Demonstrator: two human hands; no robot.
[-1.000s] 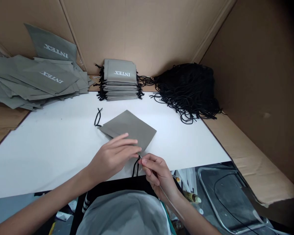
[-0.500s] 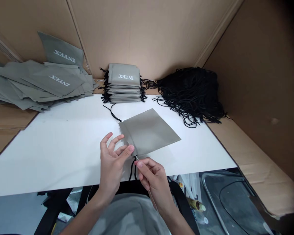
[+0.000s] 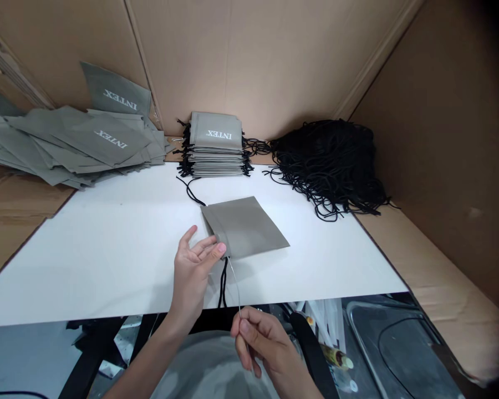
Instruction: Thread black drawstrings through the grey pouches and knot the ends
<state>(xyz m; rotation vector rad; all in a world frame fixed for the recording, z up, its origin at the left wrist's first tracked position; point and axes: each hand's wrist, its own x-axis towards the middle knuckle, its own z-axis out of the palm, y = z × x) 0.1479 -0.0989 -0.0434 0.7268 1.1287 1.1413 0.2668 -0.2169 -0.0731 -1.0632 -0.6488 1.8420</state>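
Head view: left fingers (image 3: 219, 249) pinch a corded grey pouch (image 3: 249, 227), right fingers (image 3: 245, 328) a wire (image 3: 235, 280).

INTEX — on grey pouches (image 3: 216, 123)

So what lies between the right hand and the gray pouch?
In the head view, a thin wire runs from the gray pouch down to the right hand.

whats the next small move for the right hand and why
Probably a gentle pull on the thin wire with the right hand: the wire runs from a corner of the gray bag to its fingers, and the left hand pinches the bag near that corner.
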